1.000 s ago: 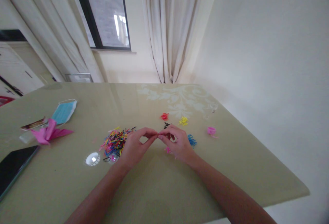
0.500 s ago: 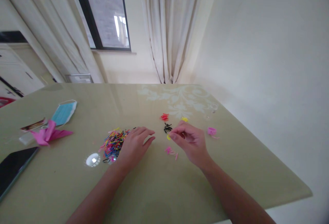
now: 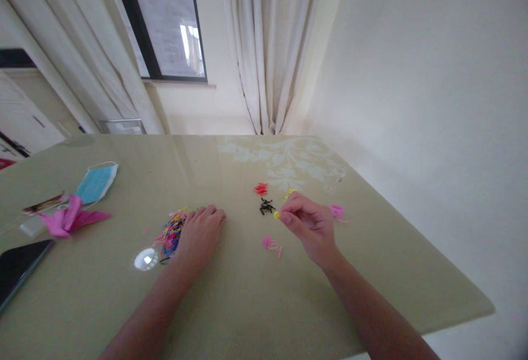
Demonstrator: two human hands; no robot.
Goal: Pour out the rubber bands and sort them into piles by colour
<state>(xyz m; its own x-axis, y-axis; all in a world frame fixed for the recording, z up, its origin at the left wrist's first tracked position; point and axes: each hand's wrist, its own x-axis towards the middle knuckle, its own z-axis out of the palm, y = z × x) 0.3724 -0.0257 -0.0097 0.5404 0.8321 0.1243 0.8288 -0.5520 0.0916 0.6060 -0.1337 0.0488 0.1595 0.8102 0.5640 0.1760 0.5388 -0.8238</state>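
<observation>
My right hand is closed in a pinch above the table, with a small yellow rubber band at its thumb and fingertip. My left hand lies palm down against the right side of a heap of mixed-colour rubber bands, partly covering it. Its fingers are curled together and their tips are hidden, so anything in them is out of sight. Around my right hand lie small groups of rubber bands: black, red, pink and yellow, the last partly behind the hand.
A shiny white round object lies beside the heap. Farther left are a pink folded-paper piece, a blue face mask and a dark phone. A pink item lies right of my right hand. A wall borders the table's right side.
My left hand has moved left and nearer to me over the heap, its fingers curling in from a spread pose. The right hand keeps its pinch, and the yellow band shows more clearly.
</observation>
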